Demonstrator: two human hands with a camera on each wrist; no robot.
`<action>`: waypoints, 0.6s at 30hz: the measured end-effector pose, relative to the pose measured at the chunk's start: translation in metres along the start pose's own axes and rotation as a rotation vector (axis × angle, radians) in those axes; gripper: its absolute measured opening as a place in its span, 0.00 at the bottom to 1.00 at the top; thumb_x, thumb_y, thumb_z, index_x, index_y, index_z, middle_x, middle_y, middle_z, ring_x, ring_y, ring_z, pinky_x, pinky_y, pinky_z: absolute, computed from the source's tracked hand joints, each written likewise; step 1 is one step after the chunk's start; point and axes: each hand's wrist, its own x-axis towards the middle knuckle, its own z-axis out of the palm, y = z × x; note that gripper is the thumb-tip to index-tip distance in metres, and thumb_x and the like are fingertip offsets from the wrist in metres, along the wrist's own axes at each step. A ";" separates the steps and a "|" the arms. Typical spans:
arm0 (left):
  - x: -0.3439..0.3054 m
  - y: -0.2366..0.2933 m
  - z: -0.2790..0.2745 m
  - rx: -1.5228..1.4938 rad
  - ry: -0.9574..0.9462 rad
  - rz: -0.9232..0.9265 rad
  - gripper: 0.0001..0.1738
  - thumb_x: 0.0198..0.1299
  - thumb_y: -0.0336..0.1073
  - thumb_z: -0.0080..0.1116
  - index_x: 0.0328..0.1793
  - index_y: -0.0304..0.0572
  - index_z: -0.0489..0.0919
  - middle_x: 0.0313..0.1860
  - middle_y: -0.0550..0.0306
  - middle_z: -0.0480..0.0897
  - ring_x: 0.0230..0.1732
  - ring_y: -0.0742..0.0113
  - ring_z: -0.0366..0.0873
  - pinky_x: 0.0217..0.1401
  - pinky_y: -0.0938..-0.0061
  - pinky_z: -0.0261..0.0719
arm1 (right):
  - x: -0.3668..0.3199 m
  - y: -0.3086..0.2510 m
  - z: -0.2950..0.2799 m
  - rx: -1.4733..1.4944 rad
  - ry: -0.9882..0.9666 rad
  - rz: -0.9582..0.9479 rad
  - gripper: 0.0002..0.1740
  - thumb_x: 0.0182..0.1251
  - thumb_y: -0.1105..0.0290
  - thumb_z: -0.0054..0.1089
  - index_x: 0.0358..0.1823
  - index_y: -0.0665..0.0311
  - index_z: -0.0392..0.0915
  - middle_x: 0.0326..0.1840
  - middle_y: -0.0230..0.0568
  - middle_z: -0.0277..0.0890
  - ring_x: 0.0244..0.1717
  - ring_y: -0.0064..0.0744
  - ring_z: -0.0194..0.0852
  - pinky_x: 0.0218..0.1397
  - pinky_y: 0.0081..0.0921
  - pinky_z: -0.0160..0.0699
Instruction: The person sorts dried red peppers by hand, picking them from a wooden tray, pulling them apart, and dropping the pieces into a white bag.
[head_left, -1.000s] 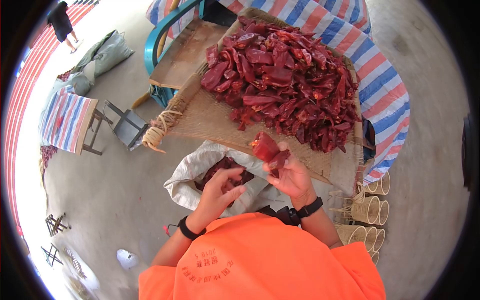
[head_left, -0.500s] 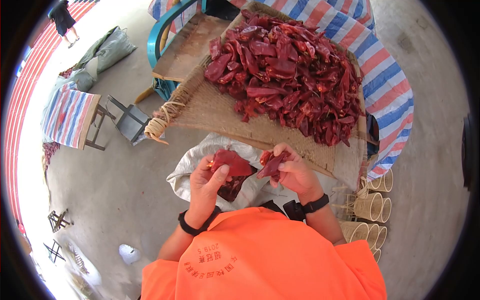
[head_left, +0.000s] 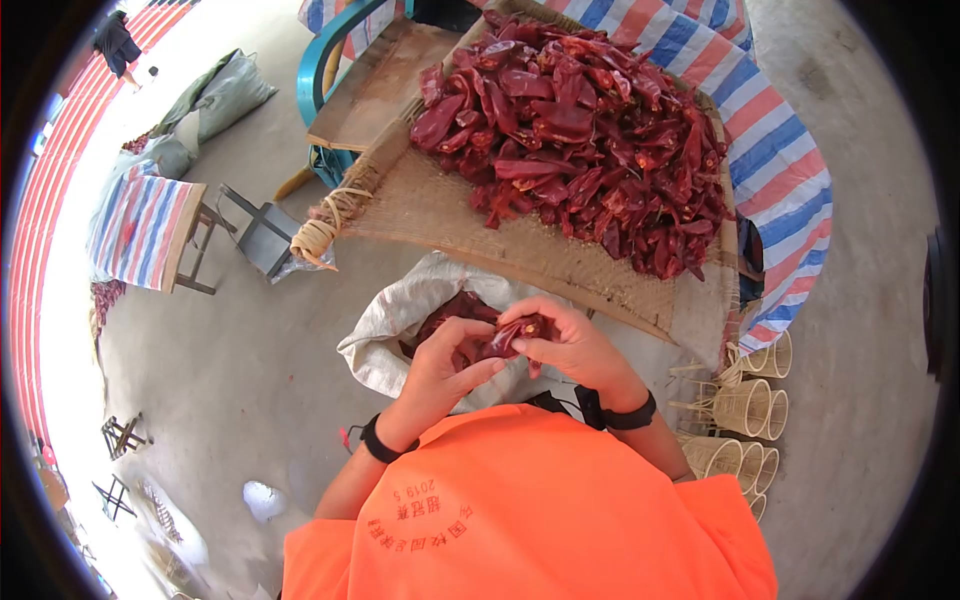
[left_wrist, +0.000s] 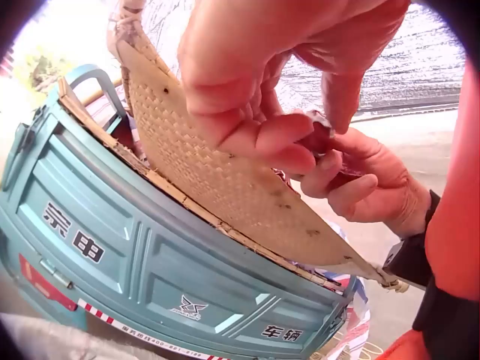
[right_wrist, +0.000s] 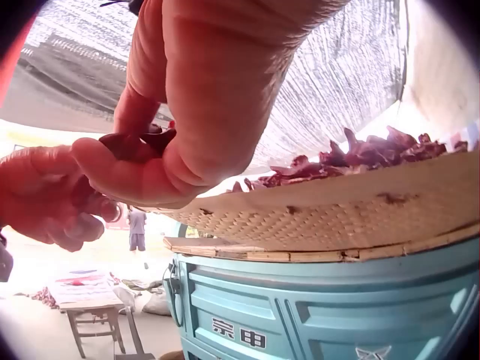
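Observation:
In front of the orange shirt, my two hands meet over a dried red pepper (head_left: 508,336). My right hand (head_left: 583,350) pinches the pepper between thumb and fingers. From the other side, the curled fingers of my left hand (head_left: 440,368) grip its left end, with the thumb lower down. The left wrist view shows the pepper (left_wrist: 319,135) as a dark piece between the fingertips, mostly covered. Below the hands stands an open white sack (head_left: 378,330) with red peppers inside. A large heap of dried red peppers (head_left: 585,150) lies on a woven tray (head_left: 430,205) beyond.
Under the tray is a teal vehicle bed (left_wrist: 165,247). A striped sheet (head_left: 765,160) hangs behind it. Several wicker baskets (head_left: 740,408) stand at the right. At the left are a cloth-covered table (head_left: 140,232), a dark stool (head_left: 265,240) and a distant person (head_left: 115,45).
The left hand came up from the sack with a red pepper, then moved right to meet the right hand. The right hand came down and inward from the tray's edge.

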 end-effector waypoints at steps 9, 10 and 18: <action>-0.003 -0.007 -0.004 -0.166 0.080 0.011 0.15 0.62 0.30 0.65 0.52 0.39 0.76 0.41 0.63 0.82 0.40 0.77 0.76 0.46 0.80 0.74 | -0.005 -0.005 0.006 0.107 0.022 -0.002 0.22 0.69 0.77 0.54 0.64 0.62 0.68 0.46 0.36 0.79 0.37 0.18 0.75 0.36 0.18 0.75; -0.006 -0.004 -0.008 -0.119 0.070 -0.014 0.15 0.62 0.30 0.66 0.52 0.39 0.76 0.43 0.62 0.82 0.44 0.76 0.77 0.51 0.77 0.74 | -0.007 -0.006 0.006 0.135 0.025 0.003 0.23 0.69 0.77 0.52 0.66 0.62 0.67 0.46 0.37 0.79 0.38 0.19 0.75 0.37 0.19 0.76; -0.016 -0.019 -0.020 0.295 0.106 -0.028 0.24 0.60 0.35 0.68 0.61 0.38 0.74 0.54 0.55 0.78 0.54 0.69 0.76 0.58 0.73 0.74 | -0.010 -0.003 0.001 0.128 -0.014 -0.005 0.30 0.69 0.79 0.48 0.73 0.60 0.58 0.55 0.40 0.74 0.44 0.23 0.76 0.42 0.21 0.76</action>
